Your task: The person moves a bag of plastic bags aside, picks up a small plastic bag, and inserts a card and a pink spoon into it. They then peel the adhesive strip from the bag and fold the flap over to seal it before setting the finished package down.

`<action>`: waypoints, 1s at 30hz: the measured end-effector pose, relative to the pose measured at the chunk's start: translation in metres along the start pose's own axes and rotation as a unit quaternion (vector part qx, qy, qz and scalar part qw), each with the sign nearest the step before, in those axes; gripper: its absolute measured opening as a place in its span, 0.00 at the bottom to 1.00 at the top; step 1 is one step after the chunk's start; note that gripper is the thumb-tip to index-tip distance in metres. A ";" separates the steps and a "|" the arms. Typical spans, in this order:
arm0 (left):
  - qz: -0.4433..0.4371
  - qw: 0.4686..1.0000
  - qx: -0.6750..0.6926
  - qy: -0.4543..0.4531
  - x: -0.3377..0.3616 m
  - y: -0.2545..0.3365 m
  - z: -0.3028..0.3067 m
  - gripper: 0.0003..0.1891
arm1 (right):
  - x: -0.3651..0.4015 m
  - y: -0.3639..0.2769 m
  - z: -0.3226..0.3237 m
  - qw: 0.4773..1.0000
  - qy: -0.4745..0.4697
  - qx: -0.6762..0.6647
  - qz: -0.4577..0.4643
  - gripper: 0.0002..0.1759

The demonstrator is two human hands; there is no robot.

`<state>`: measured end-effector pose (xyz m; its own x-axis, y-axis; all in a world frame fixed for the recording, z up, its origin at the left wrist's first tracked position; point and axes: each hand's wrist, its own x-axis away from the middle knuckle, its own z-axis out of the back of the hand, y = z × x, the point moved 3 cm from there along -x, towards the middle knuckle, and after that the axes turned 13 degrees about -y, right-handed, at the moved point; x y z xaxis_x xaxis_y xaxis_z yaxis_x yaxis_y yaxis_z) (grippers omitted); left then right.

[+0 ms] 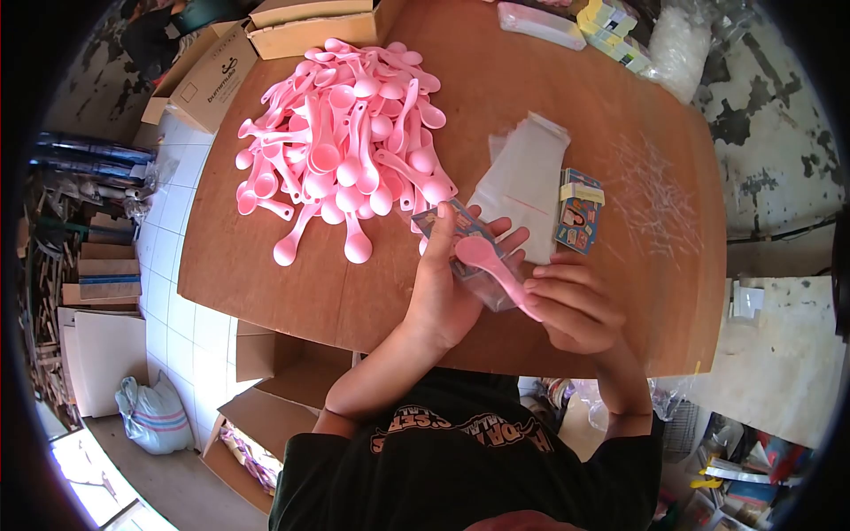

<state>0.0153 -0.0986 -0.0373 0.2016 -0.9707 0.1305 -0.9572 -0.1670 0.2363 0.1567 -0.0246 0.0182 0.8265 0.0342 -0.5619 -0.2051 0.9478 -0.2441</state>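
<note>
My left hand (438,292) holds a clear plastic bag (490,290) with a printed blue card (440,221) at its far end, the thumb pressed on top. In my right hand (580,305) is the handle end of a pink spoon (482,255), pinched by the fingers. The spoon's round bowl overlaps the bag and card in this view. Just beyond my hands lie a stack of clear bags (524,173) and a bundle of printed cards (578,217) with a pale band around it. A large heap of pink spoons (341,133) covers the table's far left.
The brown wooden table (620,327) has thin clear strips (655,195) scattered at its right. Cardboard boxes (212,80) stand beyond the left corner, and an open carton (297,367) sits below the near left edge. A plastic-wrapped bundle (682,49) is at the far right.
</note>
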 end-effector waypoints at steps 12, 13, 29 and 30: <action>-0.255 0.835 -0.486 -0.044 0.012 0.017 -0.009 0.34 | -0.061 0.028 0.057 0.968 0.001 -0.109 -0.225 0.10; -0.257 0.834 -0.486 -0.044 0.011 0.018 -0.011 0.34 | -0.064 0.025 0.058 0.969 0.001 -0.109 -0.223 0.10; -0.054 0.849 -0.510 -0.128 0.020 0.007 -0.027 0.11 | -0.043 -0.006 0.027 0.990 -0.020 0.003 -0.138 0.12; -0.050 0.848 -0.511 -0.131 0.020 0.008 -0.028 0.11 | -0.043 -0.006 0.028 0.992 -0.032 0.050 -0.110 0.12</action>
<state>0.0177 -0.1142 -0.0062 0.0901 -0.9878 -0.1268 -0.2300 -0.1445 0.9624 0.1373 -0.0233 0.0656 0.8780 -0.1598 -0.4512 0.0339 0.9610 -0.2745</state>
